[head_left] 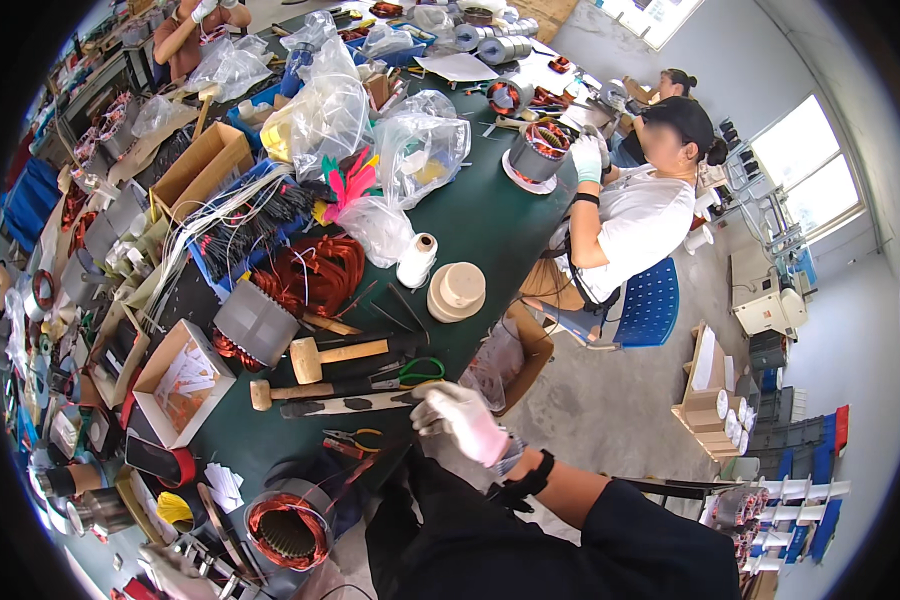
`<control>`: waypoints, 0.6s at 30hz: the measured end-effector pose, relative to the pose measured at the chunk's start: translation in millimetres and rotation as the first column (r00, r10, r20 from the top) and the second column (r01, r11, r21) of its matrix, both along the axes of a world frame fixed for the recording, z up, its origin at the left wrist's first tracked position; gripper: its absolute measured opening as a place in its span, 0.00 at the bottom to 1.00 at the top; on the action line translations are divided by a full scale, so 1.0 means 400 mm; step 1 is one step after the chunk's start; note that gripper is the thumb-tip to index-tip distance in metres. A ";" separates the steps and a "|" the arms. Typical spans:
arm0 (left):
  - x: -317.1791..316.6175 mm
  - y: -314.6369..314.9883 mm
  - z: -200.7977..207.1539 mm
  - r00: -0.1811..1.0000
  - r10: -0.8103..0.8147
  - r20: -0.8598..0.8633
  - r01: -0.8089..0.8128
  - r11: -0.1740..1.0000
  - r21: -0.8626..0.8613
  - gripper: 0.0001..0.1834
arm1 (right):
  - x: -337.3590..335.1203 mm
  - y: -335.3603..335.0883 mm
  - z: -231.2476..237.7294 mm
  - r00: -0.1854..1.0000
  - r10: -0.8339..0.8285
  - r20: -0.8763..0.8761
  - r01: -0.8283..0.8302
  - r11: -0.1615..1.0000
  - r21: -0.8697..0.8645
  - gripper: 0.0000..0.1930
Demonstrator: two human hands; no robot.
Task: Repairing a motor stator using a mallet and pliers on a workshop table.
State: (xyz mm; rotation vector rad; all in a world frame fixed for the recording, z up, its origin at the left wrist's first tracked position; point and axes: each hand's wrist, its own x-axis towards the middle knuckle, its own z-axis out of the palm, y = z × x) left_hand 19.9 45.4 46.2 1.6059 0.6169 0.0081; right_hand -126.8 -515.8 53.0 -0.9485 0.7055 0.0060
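Note:
My right hand [462, 422], in a white and pink glove, is over the near table edge. Its fingers reach left, loosely bent, beside the end of a worn black-and-white stick [350, 403]; contact is unclear. A pale gloved shape [175, 574] at the lower left edge seems to be my left hand; its fingers are unclear. Nearby is a stator [288, 528] with copper windings. Next to my right hand lie green-handled scissors [420, 372], pliers [355, 438] and two mallets, one with a pale wooden head [306, 360].
A white thread spool [417, 260], a stacked cream disc [458, 291] and copper coils [315, 275] stand farther along the green table [480, 215]. Boxes, wires and plastic bags crowd its left. Across the right side, a co-worker in white [635, 215] handles another stator [540, 150].

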 end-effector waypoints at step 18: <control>0.306 -0.253 -0.240 0.876 -0.338 0.343 0.296 0.940 0.169 0.15 | -0.655 0.015 -1.042 0.247 0.335 -0.910 -0.843 0.537 -0.031 0.36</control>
